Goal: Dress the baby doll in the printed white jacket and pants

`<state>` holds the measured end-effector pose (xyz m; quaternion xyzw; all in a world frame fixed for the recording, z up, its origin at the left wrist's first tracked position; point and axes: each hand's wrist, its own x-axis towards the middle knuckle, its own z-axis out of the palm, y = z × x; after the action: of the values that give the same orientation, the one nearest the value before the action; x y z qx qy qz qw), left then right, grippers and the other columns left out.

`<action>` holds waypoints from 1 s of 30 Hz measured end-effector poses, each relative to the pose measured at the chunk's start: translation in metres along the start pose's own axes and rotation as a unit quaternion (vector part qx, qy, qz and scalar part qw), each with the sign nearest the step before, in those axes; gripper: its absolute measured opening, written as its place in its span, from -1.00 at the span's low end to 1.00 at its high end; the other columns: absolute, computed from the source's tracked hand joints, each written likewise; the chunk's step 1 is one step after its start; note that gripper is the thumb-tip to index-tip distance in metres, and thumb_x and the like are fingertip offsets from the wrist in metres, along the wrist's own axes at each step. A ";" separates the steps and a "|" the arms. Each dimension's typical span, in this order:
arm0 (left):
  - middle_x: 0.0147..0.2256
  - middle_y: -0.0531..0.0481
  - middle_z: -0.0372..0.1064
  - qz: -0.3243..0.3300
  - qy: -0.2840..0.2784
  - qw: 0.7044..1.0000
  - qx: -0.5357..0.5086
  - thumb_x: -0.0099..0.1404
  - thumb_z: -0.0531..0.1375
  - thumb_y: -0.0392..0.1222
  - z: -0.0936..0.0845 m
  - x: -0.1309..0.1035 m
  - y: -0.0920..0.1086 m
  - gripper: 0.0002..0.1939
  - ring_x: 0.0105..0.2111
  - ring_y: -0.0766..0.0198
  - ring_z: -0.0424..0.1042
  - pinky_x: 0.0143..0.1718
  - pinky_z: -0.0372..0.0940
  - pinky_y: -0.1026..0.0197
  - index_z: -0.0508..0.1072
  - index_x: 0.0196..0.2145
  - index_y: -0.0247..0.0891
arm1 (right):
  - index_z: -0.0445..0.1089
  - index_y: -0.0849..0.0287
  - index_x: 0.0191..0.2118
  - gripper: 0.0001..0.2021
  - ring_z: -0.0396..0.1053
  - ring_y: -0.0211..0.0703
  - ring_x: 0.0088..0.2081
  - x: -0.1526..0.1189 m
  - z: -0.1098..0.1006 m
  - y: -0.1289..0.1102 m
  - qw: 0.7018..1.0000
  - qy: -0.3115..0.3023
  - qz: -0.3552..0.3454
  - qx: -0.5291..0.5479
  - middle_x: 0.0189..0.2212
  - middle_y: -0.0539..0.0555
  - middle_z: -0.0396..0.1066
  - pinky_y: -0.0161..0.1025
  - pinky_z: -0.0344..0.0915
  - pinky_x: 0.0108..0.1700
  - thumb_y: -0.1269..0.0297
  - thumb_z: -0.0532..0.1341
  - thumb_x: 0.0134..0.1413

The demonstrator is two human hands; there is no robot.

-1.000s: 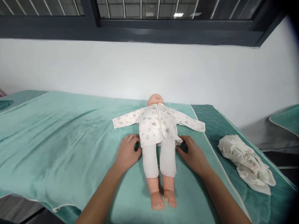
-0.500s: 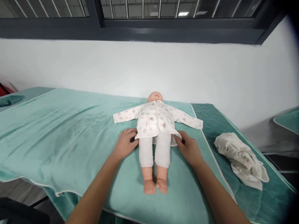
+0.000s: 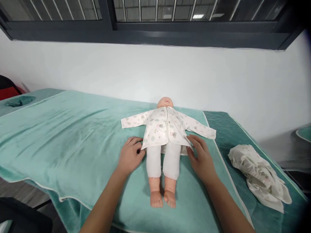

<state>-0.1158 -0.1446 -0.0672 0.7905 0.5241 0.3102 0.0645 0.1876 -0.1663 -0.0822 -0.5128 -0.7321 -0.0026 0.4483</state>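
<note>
A baby doll (image 3: pixel 171 161) lies on its back with its head toward the wall and bare feet toward me. It wears a white printed baby jacket (image 3: pixel 157 129), closed down the front, both sleeves stretched out sideways. White cloth covers its legs down to the shins. At the jacket's lower left corner, my left hand (image 3: pixel 130 156) pinches the hem between thumb and fingers. My right hand (image 3: pixel 202 158) is beside the lower right corner, thumb and fingers apart, their tips touching or close to the hem.
Light green cloth (image 3: pixel 73 136) covers the bed under the doll. A crumpled white printed garment (image 3: pixel 259 176) lies to the right on darker green fabric (image 3: pixel 218 124). Behind are a white wall (image 3: pixel 97 71) and a barred window. A black object (image 3: pixel 24 215) stands lower left.
My right hand has loosened from the hem, and its fingers have spread. The right side of the jacket lies flatter. My left hand stays at its corner. The view has shifted slightly.
</note>
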 end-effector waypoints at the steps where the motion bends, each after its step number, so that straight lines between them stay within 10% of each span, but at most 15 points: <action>1: -0.09 -0.04 0.45 -0.002 -0.001 1.000 0.005 0.19 0.13 -0.33 0.000 0.000 0.000 -0.81 -0.01 0.05 0.33 -0.04 0.28 0.00 0.29 -0.57 -0.21 | 0.22 -0.03 0.24 -0.55 0.24 0.05 0.19 0.000 0.000 -0.001 1.000 0.008 0.001 0.005 0.16 0.17 0.26 0.10 0.26 0.19 0.36 0.09 0.26; 6: 0.17 -0.14 0.23 -0.012 0.031 0.999 0.004 0.26 0.14 -0.23 0.003 -0.001 -0.001 -0.95 0.13 0.00 0.27 0.09 0.26 -0.08 0.37 -0.28 -0.20 | 0.20 -0.06 0.27 -0.53 0.16 0.08 0.28 0.011 0.002 -0.015 1.000 0.007 -0.012 0.017 0.28 0.13 0.17 0.16 0.19 0.27 0.31 0.13 0.27; 10: 0.23 -0.19 0.07 0.034 0.042 0.998 -0.038 0.32 0.14 -0.20 0.003 -0.005 -0.001 -0.68 0.17 0.06 0.25 0.13 0.25 -0.04 0.31 0.03 -0.14 | 0.17 -0.10 0.30 -0.52 0.06 0.04 0.34 0.034 0.006 -0.027 0.996 -0.041 -0.079 0.014 0.34 0.04 0.10 0.16 0.12 0.32 0.33 0.09 0.30; 21: 0.03 -0.10 0.31 0.008 0.048 0.990 -0.132 0.27 0.08 -0.34 -0.005 -0.006 0.000 -0.91 0.00 0.16 0.36 0.04 0.29 0.08 0.32 -0.34 -0.18 | 0.20 -0.07 0.30 -0.51 0.06 0.02 0.36 0.024 0.020 -0.033 0.988 -0.075 -0.117 0.060 0.30 0.04 0.19 0.22 0.10 0.32 0.39 0.06 0.30; 30: 0.04 -0.11 0.33 0.019 0.042 0.988 -0.149 0.34 0.12 -0.23 -0.003 -0.004 0.000 -0.92 0.04 0.15 0.35 0.05 0.28 0.08 0.35 -0.19 -0.16 | 0.36 -0.04 0.17 -0.57 0.09 0.03 0.34 0.023 0.015 -0.029 0.985 -0.060 -0.100 0.128 0.26 0.04 0.26 0.21 0.15 0.30 0.45 0.10 0.25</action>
<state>-0.1185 -0.1490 -0.0665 0.7680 0.4594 0.4190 0.1538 0.1542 -0.1559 -0.0624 -0.3741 -0.7997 0.0770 0.4633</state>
